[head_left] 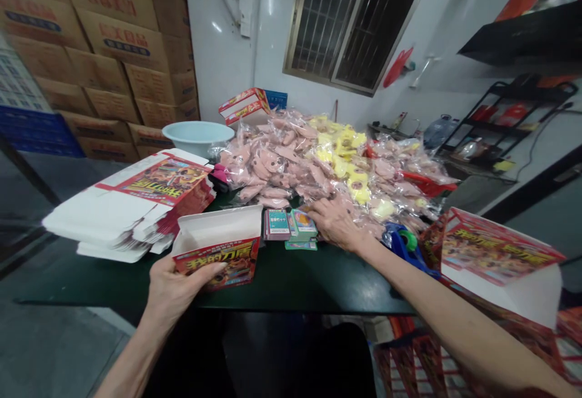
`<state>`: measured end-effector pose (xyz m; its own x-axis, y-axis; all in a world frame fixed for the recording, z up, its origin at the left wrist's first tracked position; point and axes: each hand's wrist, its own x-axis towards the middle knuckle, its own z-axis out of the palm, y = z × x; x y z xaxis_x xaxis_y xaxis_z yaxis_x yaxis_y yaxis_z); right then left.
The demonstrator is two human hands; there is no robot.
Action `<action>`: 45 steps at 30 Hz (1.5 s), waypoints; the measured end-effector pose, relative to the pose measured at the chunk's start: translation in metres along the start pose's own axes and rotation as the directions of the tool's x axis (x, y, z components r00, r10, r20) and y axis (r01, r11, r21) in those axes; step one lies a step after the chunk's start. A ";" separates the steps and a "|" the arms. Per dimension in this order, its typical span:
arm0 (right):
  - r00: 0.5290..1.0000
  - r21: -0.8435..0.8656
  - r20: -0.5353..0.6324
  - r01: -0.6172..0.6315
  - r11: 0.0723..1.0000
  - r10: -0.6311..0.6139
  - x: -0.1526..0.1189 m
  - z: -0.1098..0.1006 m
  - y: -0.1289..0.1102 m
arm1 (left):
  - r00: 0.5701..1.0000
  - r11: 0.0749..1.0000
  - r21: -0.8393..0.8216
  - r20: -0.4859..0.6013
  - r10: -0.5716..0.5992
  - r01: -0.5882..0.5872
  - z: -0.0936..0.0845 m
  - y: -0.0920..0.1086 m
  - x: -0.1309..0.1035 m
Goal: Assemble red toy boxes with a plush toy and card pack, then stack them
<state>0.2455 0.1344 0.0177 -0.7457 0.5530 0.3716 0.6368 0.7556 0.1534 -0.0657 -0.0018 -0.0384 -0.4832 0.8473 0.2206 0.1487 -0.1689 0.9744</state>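
Note:
My left hand [179, 286] grips a red printed cardboard box [231, 261] at its lower left corner, thumb on the front. The box's top is open and shows a white inside. My right hand [334, 222] reaches to small stacks of printed cards on the table, its fingers bent and pinched at the right edge of the green card stack [302, 222]. Its fingertips are partly hidden. Beside that stack lies a teal-topped card stack [277, 224], and one green card [301, 245] lies in front.
Bagged pink plush toys [273, 167] and yellow ones [345, 149] are heaped behind the cards. Flat boxes [113, 204] are stacked left, near a pale blue basin [197, 134]. Right are a blue tape dispenser [407, 249] and an open red box [500, 252]. Cartons [131, 40] line the wall.

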 end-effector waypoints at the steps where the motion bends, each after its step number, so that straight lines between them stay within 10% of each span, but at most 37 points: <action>1: 0.998 0.040 0.043 0.034 0.999 -0.036 0.002 0.005 0.001 | 1.000 1.000 0.004 -0.002 0.006 -0.006 0.000 0.000 0.000; 15: 0.957 0.478 0.286 -0.105 0.872 -0.041 0.013 0.032 0.039 | 0.999 0.997 0.059 0.026 0.041 -0.043 -0.002 0.003 0.002; 33: 0.958 0.431 0.274 -0.044 0.901 -0.084 0.015 0.020 0.035 | 0.998 0.999 -0.018 0.032 -0.045 0.046 -0.002 0.007 0.003; 45: 0.992 0.108 -0.107 -0.058 0.992 0.070 -0.014 0.053 -0.019 | 0.997 0.994 -0.086 -0.006 -0.071 0.070 0.003 0.017 -0.005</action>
<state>0.2330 0.1312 -0.0392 -0.6740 0.5637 0.4776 0.6542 0.7557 0.0314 -0.0579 -0.0072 -0.0231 -0.4974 0.8543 0.1511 0.0393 -0.1518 0.9876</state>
